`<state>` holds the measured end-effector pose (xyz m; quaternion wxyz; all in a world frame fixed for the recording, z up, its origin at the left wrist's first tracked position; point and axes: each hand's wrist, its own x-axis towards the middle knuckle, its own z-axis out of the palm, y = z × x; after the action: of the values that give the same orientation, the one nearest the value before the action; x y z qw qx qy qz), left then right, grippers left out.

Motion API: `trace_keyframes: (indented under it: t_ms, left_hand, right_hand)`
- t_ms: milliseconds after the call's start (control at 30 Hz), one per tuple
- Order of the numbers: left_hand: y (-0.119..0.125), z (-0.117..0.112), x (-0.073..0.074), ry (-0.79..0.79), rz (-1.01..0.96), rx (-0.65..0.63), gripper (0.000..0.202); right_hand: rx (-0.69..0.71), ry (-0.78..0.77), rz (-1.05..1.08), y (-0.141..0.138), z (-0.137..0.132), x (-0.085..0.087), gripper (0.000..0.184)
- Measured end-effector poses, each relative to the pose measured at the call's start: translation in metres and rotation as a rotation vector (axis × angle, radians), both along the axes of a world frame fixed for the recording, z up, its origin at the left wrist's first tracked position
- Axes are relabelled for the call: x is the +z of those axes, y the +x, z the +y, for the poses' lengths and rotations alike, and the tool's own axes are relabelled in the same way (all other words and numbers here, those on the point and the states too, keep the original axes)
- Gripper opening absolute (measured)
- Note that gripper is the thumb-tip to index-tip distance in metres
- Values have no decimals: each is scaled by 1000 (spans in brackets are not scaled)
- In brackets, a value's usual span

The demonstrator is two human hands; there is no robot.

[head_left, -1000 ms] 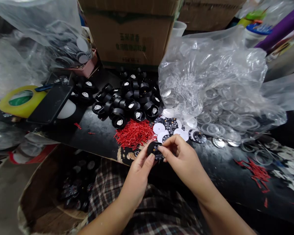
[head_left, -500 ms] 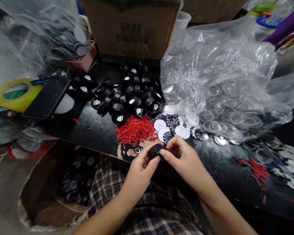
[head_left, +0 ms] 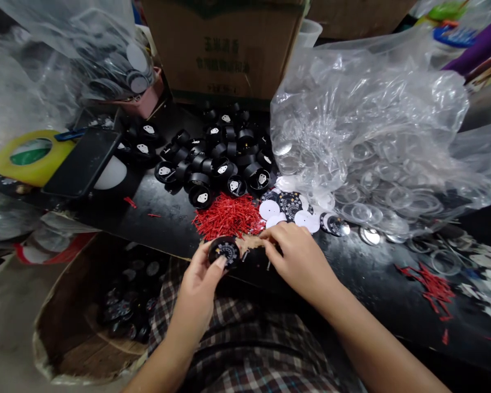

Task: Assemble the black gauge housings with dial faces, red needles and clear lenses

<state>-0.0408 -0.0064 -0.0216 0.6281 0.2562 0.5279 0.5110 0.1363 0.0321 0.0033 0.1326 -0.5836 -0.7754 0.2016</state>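
Observation:
My left hand (head_left: 202,278) grips a round black dial case (head_left: 224,252), its thumb resting on the printed face, which is turned up toward me. To the right of it, my right hand (head_left: 294,256) is low over the bench edge, thumb and forefinger apart, with nothing visible between them. Below its fingertips lies a thin metal piece, and another small metal part (head_left: 246,255) lies by the case. A heap of red pointers (head_left: 229,215) lies just beyond my hands. Beside the heap are loose dial discs (head_left: 289,204), some black with markings, others white side up.
Several black round cases (head_left: 221,166) crowd the bench behind the red heap. A plastic bag (head_left: 364,120) with clear rings lies at right, near more red pointers (head_left: 429,289). At left are yellow tape (head_left: 4,164) and a phone (head_left: 82,164). A bin (head_left: 65,333) stands below.
My left hand has moved left with the dial case and turned it so its printed face shows. My right hand has let go of the case and now sits apart from it.

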Motion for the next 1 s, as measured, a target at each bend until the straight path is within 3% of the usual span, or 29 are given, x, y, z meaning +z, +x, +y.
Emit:
trace_keyframes:
  t_ms: [100, 233, 367, 500, 567, 700, 867, 1000]
  left_hand:
    - [-1, 16, 5, -5, -123, 96, 27]
    - [7, 31, 8, -15, -187, 81, 30]
    - [12, 25, 9, -24, -238, 75, 28]
    - [13, 17, 8, -200, -455, -98, 22]
    - [15, 16, 8, -246, -531, -109, 17]
    - [21, 14, 7, -122, -452, -36, 16]
    - [27, 1, 5, 33, -229, -36, 25]
    - [27, 1, 9, 51, -306, -17, 27]
  right_hand:
    - [22, 106, -279, -9, 15, -5, 13]
    - [46, 155, -384, -14, 23, -8, 15]
    - [77, 82, -161, -8, 20, -6, 12]
    - [82, 48, 228, -4, 8, -2, 6]
    - [89, 53, 304, -4, 2, -1, 6]
    - [6, -22, 373, -1, -6, 3, 6]
    - [-79, -167, 461, 1, -10, 7, 7]
    - [-132, -165, 506, 1, -12, 12, 10]
